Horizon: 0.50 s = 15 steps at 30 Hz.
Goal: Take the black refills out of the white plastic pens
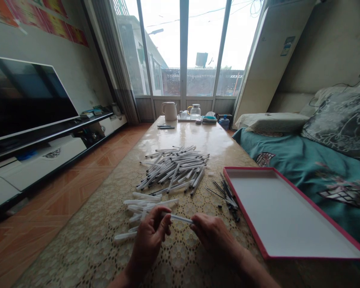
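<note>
A slim whitish pen spans the gap between my two hands, low over the patterned tablecloth. My left hand pinches its left end between thumb and fingers, and my right hand grips the other end; both ends are hidden by fingers. Just beyond my left hand lie several white empty-looking pen barrels. Farther out is a big loose pile of pens with dark tips. To the right of my right hand, thin black refills and small black caps lie in a bunch.
A shallow white box lid with a red rim lies at the table's right. At the far end stand a kettle, a glass jug and a tissue pack. A bed borders the right side.
</note>
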Each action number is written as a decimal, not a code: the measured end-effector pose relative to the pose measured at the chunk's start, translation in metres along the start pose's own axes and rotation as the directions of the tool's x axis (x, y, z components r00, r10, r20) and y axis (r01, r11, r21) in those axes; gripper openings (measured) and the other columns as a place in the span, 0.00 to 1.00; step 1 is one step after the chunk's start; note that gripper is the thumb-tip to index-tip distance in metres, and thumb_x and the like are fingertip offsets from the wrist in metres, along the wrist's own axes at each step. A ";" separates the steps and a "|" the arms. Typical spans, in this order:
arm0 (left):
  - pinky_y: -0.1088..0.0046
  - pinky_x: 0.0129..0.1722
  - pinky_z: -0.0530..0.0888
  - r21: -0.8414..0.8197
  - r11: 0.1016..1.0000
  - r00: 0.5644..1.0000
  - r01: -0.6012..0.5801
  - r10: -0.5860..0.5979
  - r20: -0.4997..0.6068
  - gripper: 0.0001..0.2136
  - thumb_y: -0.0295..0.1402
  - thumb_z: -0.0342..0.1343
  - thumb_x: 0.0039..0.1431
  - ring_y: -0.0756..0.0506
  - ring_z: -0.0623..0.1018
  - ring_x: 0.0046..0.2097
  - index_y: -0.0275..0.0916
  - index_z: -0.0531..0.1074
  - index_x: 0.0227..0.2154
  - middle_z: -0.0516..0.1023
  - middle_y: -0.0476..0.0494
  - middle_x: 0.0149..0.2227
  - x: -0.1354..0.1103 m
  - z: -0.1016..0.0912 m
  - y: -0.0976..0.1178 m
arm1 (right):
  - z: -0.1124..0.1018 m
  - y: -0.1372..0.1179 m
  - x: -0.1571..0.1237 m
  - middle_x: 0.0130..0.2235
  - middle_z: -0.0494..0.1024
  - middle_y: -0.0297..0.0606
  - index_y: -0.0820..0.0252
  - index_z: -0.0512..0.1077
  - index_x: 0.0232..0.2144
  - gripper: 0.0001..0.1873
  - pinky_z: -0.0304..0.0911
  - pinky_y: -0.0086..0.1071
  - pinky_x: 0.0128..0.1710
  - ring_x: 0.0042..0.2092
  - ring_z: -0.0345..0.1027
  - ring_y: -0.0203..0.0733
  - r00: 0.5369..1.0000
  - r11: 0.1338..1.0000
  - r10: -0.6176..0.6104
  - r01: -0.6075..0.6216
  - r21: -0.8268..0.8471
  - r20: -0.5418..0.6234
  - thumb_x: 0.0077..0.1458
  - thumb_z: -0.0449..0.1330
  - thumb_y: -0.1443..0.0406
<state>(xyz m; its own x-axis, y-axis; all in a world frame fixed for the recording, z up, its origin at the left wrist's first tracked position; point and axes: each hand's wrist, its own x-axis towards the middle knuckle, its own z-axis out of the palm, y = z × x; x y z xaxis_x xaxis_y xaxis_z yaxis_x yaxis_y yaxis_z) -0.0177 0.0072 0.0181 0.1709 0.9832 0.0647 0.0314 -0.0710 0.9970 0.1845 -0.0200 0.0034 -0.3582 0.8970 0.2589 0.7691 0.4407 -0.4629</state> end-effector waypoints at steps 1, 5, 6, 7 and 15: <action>0.80 0.19 0.64 0.010 1.000 1.000 -0.009 0.009 0.017 0.12 0.41 0.56 0.55 0.53 0.69 0.21 0.37 0.68 0.35 0.69 0.51 0.22 0.000 0.000 -0.003 | -0.001 0.000 0.000 0.29 0.74 0.34 0.58 0.65 0.31 0.10 0.55 0.26 0.29 0.30 0.68 0.36 1.000 1.000 -0.010 0.010 -0.005 0.003 0.62 0.48 0.63; 0.80 0.19 0.63 0.015 1.000 0.983 0.005 -0.008 0.183 0.11 0.41 0.56 0.54 0.53 0.67 0.20 0.37 0.69 0.31 0.68 0.52 0.21 0.002 0.005 -0.013 | -0.002 -0.002 0.000 0.29 0.75 0.33 0.57 0.66 0.32 0.10 0.53 0.26 0.27 0.30 0.70 0.35 0.999 0.997 -0.045 0.046 -0.055 0.014 0.63 0.48 0.61; 0.80 0.19 0.63 0.034 0.999 0.975 0.012 -0.020 0.220 0.11 0.41 0.56 0.54 0.53 0.67 0.20 0.36 0.69 0.31 0.68 0.52 0.21 0.003 0.005 -0.015 | -0.001 -0.002 0.000 0.29 0.76 0.32 0.57 0.66 0.32 0.09 0.52 0.26 0.26 0.29 0.70 0.35 0.998 0.995 -0.052 0.054 -0.085 0.020 0.63 0.49 0.62; 0.79 0.19 0.63 0.062 0.998 0.969 0.013 -0.028 0.247 0.11 0.41 0.56 0.55 0.53 0.66 0.19 0.36 0.69 0.30 0.67 0.52 0.21 0.003 0.006 -0.015 | 0.000 -0.002 0.000 0.28 0.76 0.32 0.57 0.66 0.31 0.09 0.51 0.26 0.25 0.28 0.70 0.35 0.998 0.991 -0.058 0.061 -0.119 0.030 0.62 0.51 0.63; 0.77 0.23 0.63 0.345 0.916 0.948 -0.207 0.101 0.301 0.11 0.39 0.52 0.58 0.51 0.66 0.23 0.36 0.71 0.28 0.67 0.51 0.20 0.007 0.006 -0.006 | 0.003 -0.004 0.002 0.26 0.76 0.30 0.58 0.65 0.28 0.07 0.45 0.28 0.21 0.26 0.70 0.35 0.999 0.963 -0.008 0.022 -0.270 0.054 0.57 0.59 0.65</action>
<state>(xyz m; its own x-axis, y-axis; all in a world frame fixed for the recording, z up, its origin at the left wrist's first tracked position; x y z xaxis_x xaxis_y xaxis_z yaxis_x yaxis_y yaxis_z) -0.0105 0.0132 0.0124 0.4618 0.8744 0.1491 0.3330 -0.3267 0.8845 0.1791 -0.0202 0.0032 -0.3921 0.8941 0.2164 0.8755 0.4349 -0.2106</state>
